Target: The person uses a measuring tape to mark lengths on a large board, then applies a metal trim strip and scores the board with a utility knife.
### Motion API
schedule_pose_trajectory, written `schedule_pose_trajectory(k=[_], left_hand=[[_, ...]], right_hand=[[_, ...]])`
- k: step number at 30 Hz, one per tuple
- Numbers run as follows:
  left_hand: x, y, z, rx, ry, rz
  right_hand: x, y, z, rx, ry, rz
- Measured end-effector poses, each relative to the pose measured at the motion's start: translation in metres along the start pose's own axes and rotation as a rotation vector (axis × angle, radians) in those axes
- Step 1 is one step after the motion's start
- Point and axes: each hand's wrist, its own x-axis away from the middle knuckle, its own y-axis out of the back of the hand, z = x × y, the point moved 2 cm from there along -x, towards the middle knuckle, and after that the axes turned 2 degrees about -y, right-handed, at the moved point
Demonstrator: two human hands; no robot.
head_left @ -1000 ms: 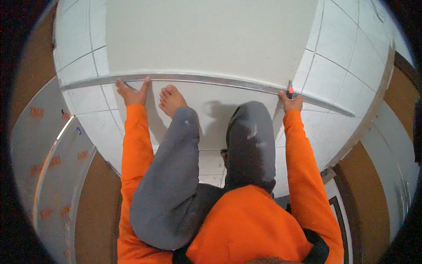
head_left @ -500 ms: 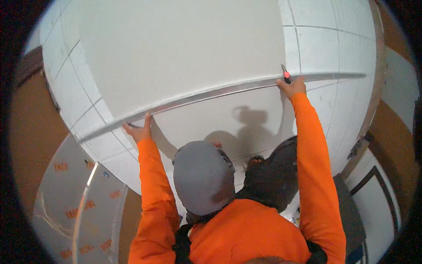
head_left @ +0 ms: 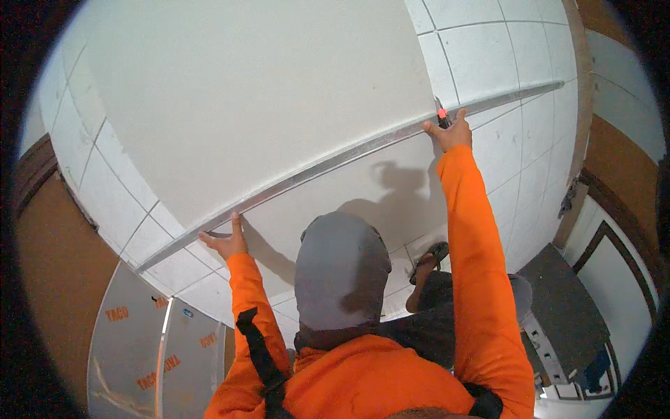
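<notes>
Left hand [head_left: 225, 242] spread on metal straightedge [head_left: 335, 162], right hand [head_left: 450, 131] pinching red-tipped cutter [head_left: 441, 112].

A large flat white board [head_left: 265, 105] is lying on the white tiled floor [head_left: 516, 63], taking up the upper middle of the view. A long straight metal rail [head_left: 328, 164] is lying across the board, running from the lower left up to the upper right. The left hand [head_left: 225, 243] is pressing on the rail's lower left end. The right hand [head_left: 448, 131] is resting on the rail further right, gripping a small red-tipped cutter [head_left: 441, 112] against its edge. A raised knee in grey cloth [head_left: 340, 269] is sitting between the two arms, and a sandalled foot [head_left: 429, 260] is standing to its right. Grey printed sheets [head_left: 150, 349] are lying at the lower left, beyond the tiles.
</notes>
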Motion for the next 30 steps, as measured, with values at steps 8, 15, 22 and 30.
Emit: schedule_pose_trajectory(k=[8, 15, 22, 30], left_hand=[[0.001, 0.001, 0.001, 0.012, -0.015, 0.012], [0.003, 0.004, -0.003, 0.069, -0.009, 0.012], [0.008, 0.007, -0.019, 0.073, 0.026, 0.032], [0.006, 0.003, 0.002, 0.014, 0.006, -0.031]], right_hand=[[0.004, -0.007, -0.003, -0.016, 0.001, -0.095], [0.026, 0.007, 0.030, 0.098, -0.088, -0.072], [0.010, 0.020, 0.032, 0.269, -0.048, 0.005], [0.045, 0.035, 0.069, 0.492, -0.021, -0.006]])
